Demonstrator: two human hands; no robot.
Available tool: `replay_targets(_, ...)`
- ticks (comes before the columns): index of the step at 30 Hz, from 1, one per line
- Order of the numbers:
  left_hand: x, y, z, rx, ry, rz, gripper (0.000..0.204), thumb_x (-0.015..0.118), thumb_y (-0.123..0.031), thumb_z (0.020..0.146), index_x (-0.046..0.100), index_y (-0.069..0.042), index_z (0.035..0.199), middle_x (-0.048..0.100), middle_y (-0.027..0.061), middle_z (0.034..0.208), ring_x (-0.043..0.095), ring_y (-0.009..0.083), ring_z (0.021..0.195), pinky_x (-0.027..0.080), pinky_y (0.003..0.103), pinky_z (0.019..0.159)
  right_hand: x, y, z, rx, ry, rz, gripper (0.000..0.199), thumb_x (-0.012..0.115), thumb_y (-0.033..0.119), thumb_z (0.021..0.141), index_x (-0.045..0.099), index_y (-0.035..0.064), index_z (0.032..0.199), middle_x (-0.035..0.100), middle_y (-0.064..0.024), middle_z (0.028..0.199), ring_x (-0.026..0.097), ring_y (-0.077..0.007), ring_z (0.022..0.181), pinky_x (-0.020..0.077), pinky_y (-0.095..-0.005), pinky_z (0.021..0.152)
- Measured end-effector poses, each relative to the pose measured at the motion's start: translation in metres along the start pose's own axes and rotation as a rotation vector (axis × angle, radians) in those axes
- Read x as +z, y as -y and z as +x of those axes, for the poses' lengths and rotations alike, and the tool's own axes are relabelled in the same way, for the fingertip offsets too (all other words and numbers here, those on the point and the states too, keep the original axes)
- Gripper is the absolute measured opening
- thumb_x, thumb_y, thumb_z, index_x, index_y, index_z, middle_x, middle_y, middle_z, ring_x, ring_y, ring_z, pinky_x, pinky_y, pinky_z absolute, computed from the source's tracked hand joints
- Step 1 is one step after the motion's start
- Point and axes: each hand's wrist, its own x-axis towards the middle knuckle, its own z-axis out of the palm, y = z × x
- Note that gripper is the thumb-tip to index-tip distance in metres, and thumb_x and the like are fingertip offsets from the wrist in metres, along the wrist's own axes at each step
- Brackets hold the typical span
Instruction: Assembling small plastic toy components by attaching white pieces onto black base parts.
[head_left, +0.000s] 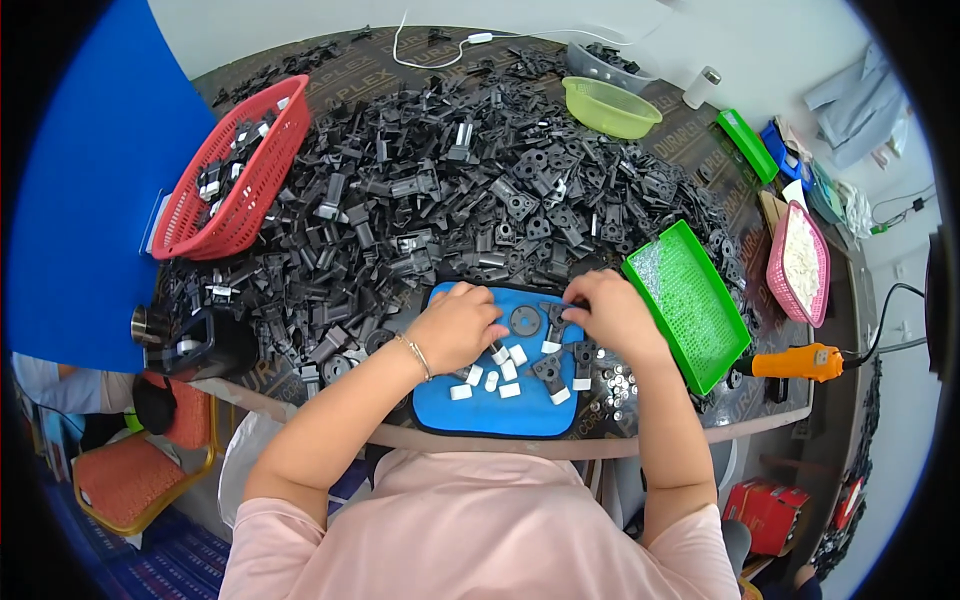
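A blue mat [440,405] lies on the table before me. Over its left part my left hand [455,330] is closed with curled fingers; what they hold, if anything, is hidden. Several white plastic blocks [508,389] lie loose just below it. At the mat's upper right, my right hand [612,308] pinches the edge of a black plastic part [553,318] with a white block at its lower end. Between my hands rests a black disc [524,321] with a centre hole. Two more black parts with white ends, including a branched bracket [548,368], lie below my right hand.
A large heap of black plastic parts [400,190] spreads beyond the mat. A red basket [290,130] stands left; a green tray [715,350] and small metal pieces [615,392] lie right. Further right are an orange power screwdriver [800,362] and a pink basket [822,290] of white pieces.
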Motion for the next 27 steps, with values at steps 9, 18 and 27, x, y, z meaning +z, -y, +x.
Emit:
replay_targets(9,-0.018,0.006,0.023,-0.04,0.135,0.009,0.042,0.058,-0.039,0.089,0.063,-0.009,0.118,0.053,0.0074,0.129,0.045,0.0271,0.119,0.04,0.045,0.095,-0.001,-0.011,0.01,-0.086,0.068,-0.201,0.022,0.066,0.016,0.082,0.074,0.0209,0.102,0.069,0.0043,0.095,0.056,-0.0186,0.097,0.0381,-0.041,0.089)
replay_targets(18,-0.026,0.005,0.035,-0.067,0.059,0.1,0.045,0.061,-0.045,0.087,0.064,-0.011,0.116,0.05,0.0096,0.132,0.042,0.0325,0.122,0.038,0.049,0.095,0.014,-0.03,0.025,-0.139,-0.182,-0.3,0.037,0.062,0.003,0.072,0.075,0.0234,0.101,0.06,0.001,0.082,0.055,-0.0207,0.089,0.0368,-0.0442,0.088)
replay_targets(27,-0.018,-0.017,0.005,-0.076,0.07,0.107,0.048,0.062,-0.051,0.084,0.066,-0.007,0.104,0.046,0.0129,0.138,0.048,0.0344,0.112,0.046,0.048,0.088,0.014,-0.024,0.001,-0.174,-0.17,-0.245,0.04,0.058,-0.002,0.074,0.074,0.0238,0.1,0.054,-0.0018,0.081,0.055,-0.0215,0.09,0.0321,-0.0514,0.1)
